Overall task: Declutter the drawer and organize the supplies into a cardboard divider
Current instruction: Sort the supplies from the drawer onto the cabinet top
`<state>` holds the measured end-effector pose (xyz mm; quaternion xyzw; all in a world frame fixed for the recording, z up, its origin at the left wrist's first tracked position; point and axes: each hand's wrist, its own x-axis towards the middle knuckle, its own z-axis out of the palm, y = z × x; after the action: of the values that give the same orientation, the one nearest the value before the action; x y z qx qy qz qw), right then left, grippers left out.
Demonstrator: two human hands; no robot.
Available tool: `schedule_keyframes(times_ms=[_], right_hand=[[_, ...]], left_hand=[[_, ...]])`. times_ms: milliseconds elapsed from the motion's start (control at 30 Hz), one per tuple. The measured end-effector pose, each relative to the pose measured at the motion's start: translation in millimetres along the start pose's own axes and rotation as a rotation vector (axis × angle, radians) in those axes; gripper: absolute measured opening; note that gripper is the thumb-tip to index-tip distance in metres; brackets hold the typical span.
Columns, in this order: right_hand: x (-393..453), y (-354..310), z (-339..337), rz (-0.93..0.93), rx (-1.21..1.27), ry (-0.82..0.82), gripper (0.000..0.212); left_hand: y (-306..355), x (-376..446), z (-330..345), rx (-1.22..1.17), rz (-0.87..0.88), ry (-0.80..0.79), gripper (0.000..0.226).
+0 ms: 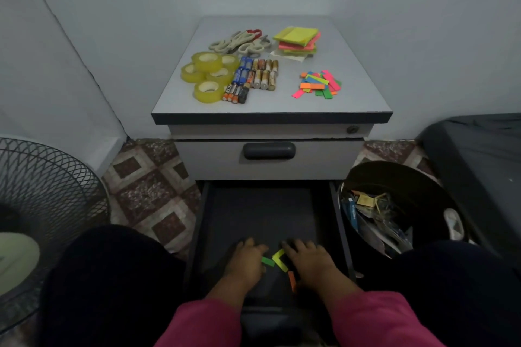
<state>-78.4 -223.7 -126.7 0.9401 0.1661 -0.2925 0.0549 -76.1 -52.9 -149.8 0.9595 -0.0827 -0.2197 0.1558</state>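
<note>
The bottom drawer (262,214) is pulled out, dark inside. Both hands are down on its floor near the front. My left hand (248,260) lies flat with fingers spread, touching a green paper strip (267,261). My right hand (308,262) lies flat beside yellow strips (279,258) and an orange strip (291,280). On the cabinet top (270,104) lie tape rolls (210,74), batteries (255,77), scissors (241,42), sticky note pads (297,41) and a pile of coloured strips (317,83). No cardboard divider is in view.
A dark bin (394,205) full of discarded paper and packaging stands right of the drawer. A fan grille (42,191) is at the left. A dark bed edge (479,163) is at the right. The upper drawer (269,158) is closed. My knees flank the drawer.
</note>
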Motion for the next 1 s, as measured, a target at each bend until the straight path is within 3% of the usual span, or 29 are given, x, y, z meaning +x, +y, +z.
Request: schedule_keyframes(times_ms=[167,433,700,867,1000], right_hand=[[6,-3,-3,-0.031,-0.051,0.045,0.079],[10,-1,-1,0.033,0.13,0.103,0.061],[14,2,2,0.166,0.344,0.079,0.05],[13,5,2,0.209,0.413,0.062,0.037],[14,4,2,0.197,0.393,0.069,0.039]], left_hand=[[7,4,6,0.093,0.006,0.019,0.037],[9,10,6,0.069,-0.016,0.01,0.02],[9,12,6,-0.009,-0.082,-0.001,0.023],[8,13,7,-0.037,-0.106,0.014,0.021],[8,13,8,-0.037,-0.136,0.0,0.024]])
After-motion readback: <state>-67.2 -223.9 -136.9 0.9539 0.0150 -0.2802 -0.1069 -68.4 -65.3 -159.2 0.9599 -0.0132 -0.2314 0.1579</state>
